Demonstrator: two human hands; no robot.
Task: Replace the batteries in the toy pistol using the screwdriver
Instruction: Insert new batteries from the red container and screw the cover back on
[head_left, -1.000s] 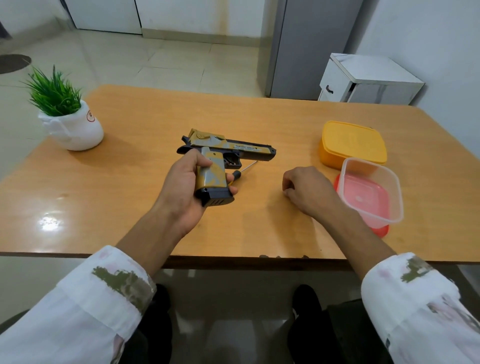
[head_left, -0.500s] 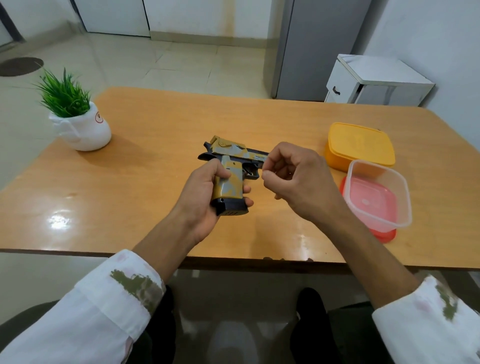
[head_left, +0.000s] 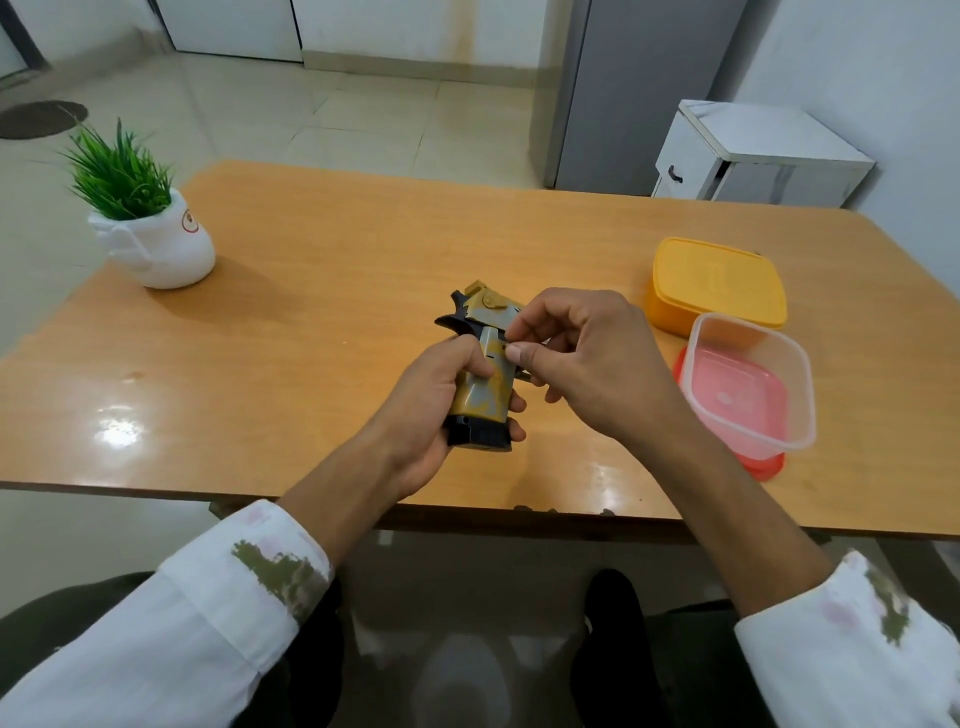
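Note:
The toy pistol (head_left: 485, 387), yellow and grey camouflage with a black base, is held above the wooden table (head_left: 311, 322). Its grip points toward me and its barrel points away. My left hand (head_left: 428, 410) is wrapped around the grip from the left. My right hand (head_left: 597, 364) is at the grip's right side, with thumb and forefinger pinched together against a small hole near the top of the grip. Anything between those fingertips is too small to see. My right hand hides the screwdriver.
A clear plastic container (head_left: 748, 384) sits on a red lid (head_left: 763, 462) at the right. A closed yellow box (head_left: 719, 283) is behind it. A white pot with a green plant (head_left: 161, 249) stands at the far left. A white cabinet (head_left: 753, 156) stands beyond the table.
My right hand rose from the table beside the screwdriver and came to the pistol's grip with pinched fingers. My left hand lifted and turned the pistol, barrel away from me.

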